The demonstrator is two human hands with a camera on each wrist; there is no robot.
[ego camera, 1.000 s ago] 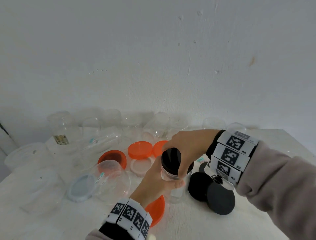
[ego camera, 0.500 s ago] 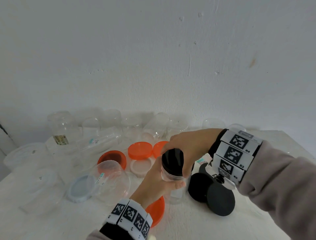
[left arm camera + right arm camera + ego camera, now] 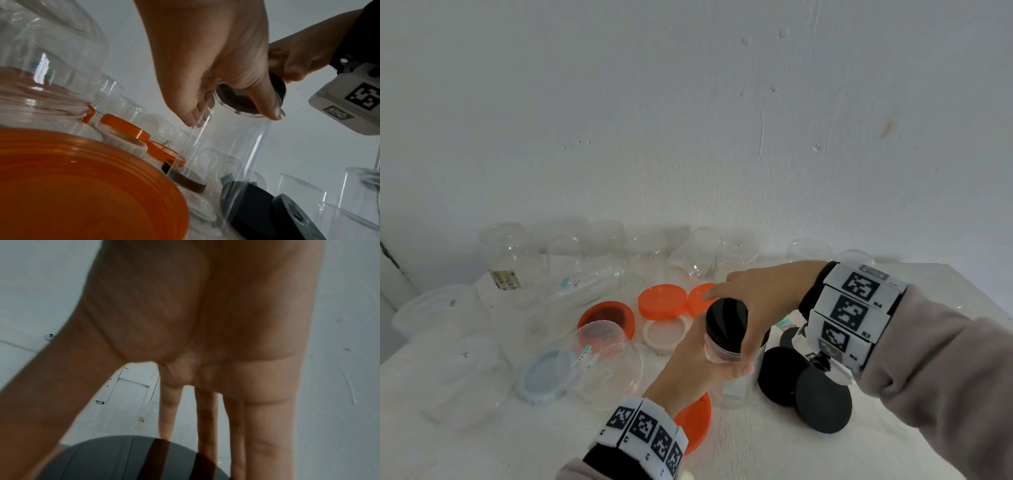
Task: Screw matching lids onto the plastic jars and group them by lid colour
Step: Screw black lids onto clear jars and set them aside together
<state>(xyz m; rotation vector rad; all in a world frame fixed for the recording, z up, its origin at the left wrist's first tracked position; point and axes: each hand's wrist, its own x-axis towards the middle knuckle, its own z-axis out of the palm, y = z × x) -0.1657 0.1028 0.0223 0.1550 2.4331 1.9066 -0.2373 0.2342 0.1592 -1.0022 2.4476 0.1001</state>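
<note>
On the far left, clear lidless jars (image 3: 510, 260) crowd the white table (image 3: 756, 452) by the wall; nearer sit a pale blue lid (image 3: 544, 378), a tipped clear jar (image 3: 607, 366), then orange lids (image 3: 662, 301) w/ a white lid (image 3: 663, 333) between. Center: left hand (image 3: 698, 366) wraps fingers and thumb round the neck of the tall clear jar (image 3: 230, 154), which stands on the table in front of the person, long axis vertical, mouth up. Right hand (image 3: 760, 301) sits over the black lid (image 3: 726, 323) on that jar; thumb and fingers are curled on its rim, fingers spread in the right-wrist view. Right of it, 2 loose black lids (image 3: 822, 404) lean on each other, just beside the jar. Risks, as I judge: lid looks slightly tilted, so threads could cross and jam; the thin jar wall could flex under the squeeze; a slipped twist might knock the jar into those black lids.
</note>
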